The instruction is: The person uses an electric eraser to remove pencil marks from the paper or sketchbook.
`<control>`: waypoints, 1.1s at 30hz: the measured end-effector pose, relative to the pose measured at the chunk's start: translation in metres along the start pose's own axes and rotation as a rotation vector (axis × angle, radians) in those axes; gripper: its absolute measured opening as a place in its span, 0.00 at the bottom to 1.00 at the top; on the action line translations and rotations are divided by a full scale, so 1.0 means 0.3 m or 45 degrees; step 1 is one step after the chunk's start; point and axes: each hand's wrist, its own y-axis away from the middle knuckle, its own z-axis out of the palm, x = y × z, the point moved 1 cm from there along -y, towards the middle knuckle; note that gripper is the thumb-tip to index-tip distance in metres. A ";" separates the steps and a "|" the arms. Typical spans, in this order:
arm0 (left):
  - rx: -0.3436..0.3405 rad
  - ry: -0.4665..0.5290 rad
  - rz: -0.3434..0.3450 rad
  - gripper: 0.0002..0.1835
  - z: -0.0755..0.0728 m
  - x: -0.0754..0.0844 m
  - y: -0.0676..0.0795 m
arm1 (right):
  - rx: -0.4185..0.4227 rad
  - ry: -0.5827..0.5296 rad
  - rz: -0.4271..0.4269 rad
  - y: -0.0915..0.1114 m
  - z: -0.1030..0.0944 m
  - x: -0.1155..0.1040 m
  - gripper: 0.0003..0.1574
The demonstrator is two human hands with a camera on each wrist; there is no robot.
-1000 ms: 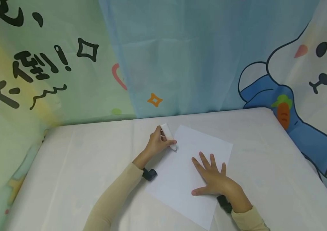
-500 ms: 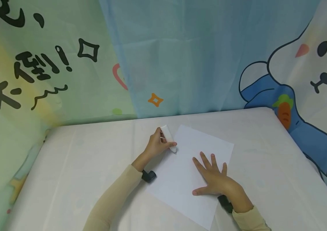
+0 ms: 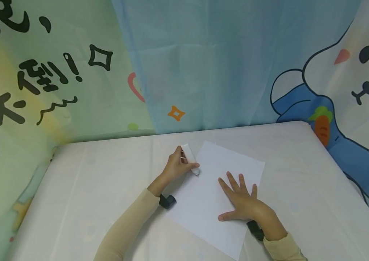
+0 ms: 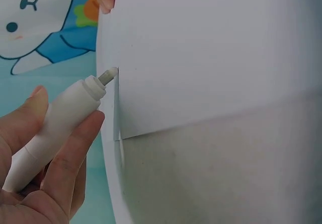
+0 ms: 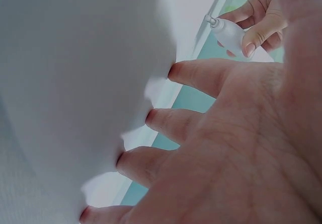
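A blank sheet of white paper point(image 3: 200, 203) lies slanted on the white-covered table. My left hand point(image 3: 174, 167) grips a white pen-shaped tool point(image 3: 188, 153) at the sheet's far left edge. The left wrist view shows the tool's thick white barrel point(image 4: 68, 108), with thumb and fingers around it, and a narrow metal tip point(image 4: 108, 76) right at the paper's edge. What kind of tool it is, I cannot tell. My right hand point(image 3: 244, 203) rests palm down on the paper, fingers spread; in the right wrist view its fingertips point(image 5: 173, 72) press the sheet.
The white tablecloth point(image 3: 106, 181) extends around the sheet. A printed curtain point(image 3: 204, 65) in green and blue, with black lettering and a cartoon animal, hangs behind the table. Dark wrist cameras, one of them the left camera point(image 3: 167, 201), sit close over the surface.
My left hand has slid slightly nearer to me along the paper's left edge with the tool. The right hand stays in place on the sheet.
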 end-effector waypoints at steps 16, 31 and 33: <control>-0.016 0.005 -0.005 0.29 0.001 -0.004 0.016 | -0.002 -0.018 0.008 0.003 0.000 0.003 0.75; -0.013 0.012 0.002 0.29 0.000 -0.001 0.011 | -0.009 -0.006 0.011 -0.003 -0.001 0.006 0.75; -0.009 0.008 0.003 0.29 -0.001 -0.001 0.010 | -0.012 -0.008 0.010 -0.004 0.001 0.004 0.75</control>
